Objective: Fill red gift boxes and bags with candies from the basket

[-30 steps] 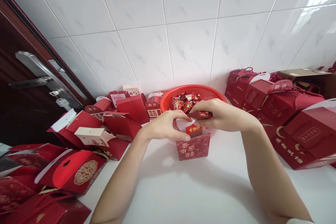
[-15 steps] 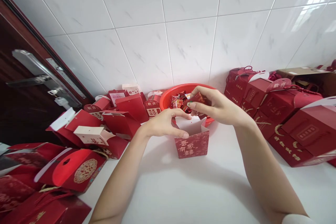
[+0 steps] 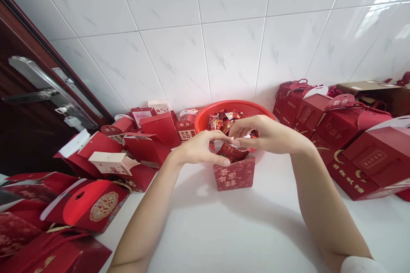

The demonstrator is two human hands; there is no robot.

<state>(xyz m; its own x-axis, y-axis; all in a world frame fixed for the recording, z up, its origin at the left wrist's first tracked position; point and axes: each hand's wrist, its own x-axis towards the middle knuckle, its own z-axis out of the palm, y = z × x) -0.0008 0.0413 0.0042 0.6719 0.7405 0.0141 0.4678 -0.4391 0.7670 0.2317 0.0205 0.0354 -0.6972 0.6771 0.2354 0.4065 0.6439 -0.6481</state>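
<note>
A small open-topped red gift box (image 3: 235, 175) with pale lettering stands upright on the white table. My left hand (image 3: 200, 148) grips its left side, thumb along the front rim and fingers at the back. A dark red candy packet (image 3: 233, 152) lies in the box's mouth, its upper part showing above the rim. Over the back of the box hovers my right hand (image 3: 267, 134), thumb and fingers apart, with nothing visible held. Its fingertips are close to those of my left hand. Behind, a red plastic basket (image 3: 205, 115) contains wrapped candies (image 3: 221, 120), partly hidden by my right hand.
Several red gift boxes (image 3: 96, 207) crowd the left side. More closed boxes (image 3: 368, 153) are stacked at the right, before an open cardboard carton (image 3: 368, 86). A tiled wall (image 3: 173, 59) rises behind the table, and a door handle (image 3: 35, 94) is at far left.
The packet has gone from my right hand down into the box's mouth. My right hand's fingers have loosened and shifted slightly. My left hand keeps its hold on the box.
</note>
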